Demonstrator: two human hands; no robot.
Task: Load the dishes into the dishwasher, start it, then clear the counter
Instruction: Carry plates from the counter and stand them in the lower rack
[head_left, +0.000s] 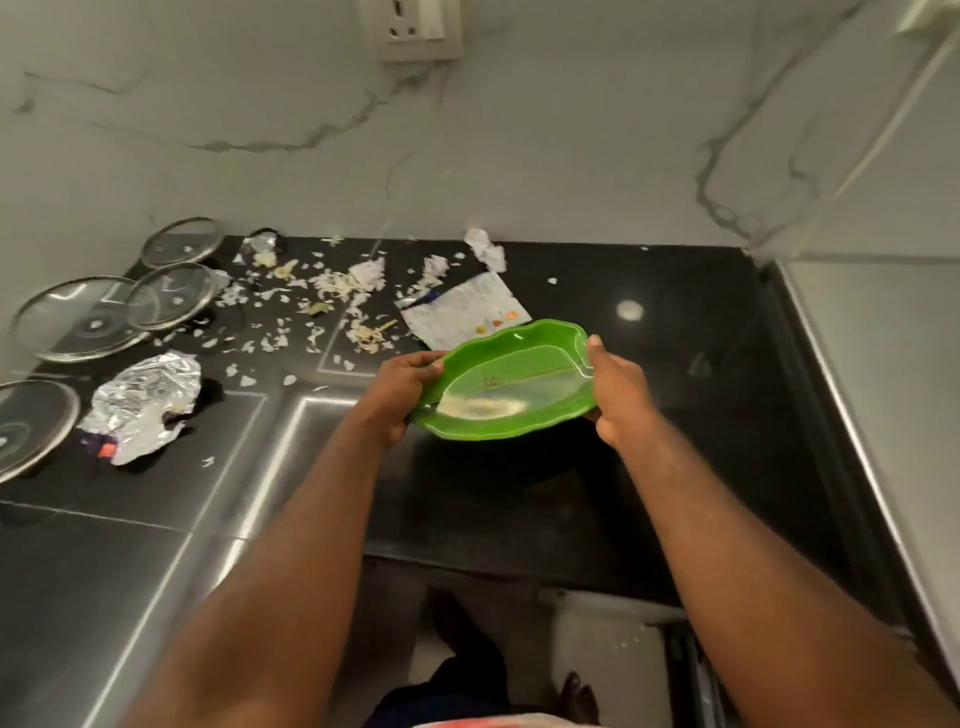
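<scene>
A green leaf-shaped plate (506, 382) with a pale smear of food on it hangs just above the black counter (675, 415). My left hand (402, 389) grips its left rim with curled fingers. Its right rim is held by my right hand (618, 389), thumb over the edge. The plate tilts slightly toward me. Several glass lids (85, 317) lie at the counter's far left.
Scattered food scraps and torn paper (332, 296) cover the back left of the counter. Crumpled foil (143, 405) lies at the left and a flat wrapper (465, 312) sits behind the plate. A wall socket (418, 28) is above. A white bin (608, 649) stands on the floor below.
</scene>
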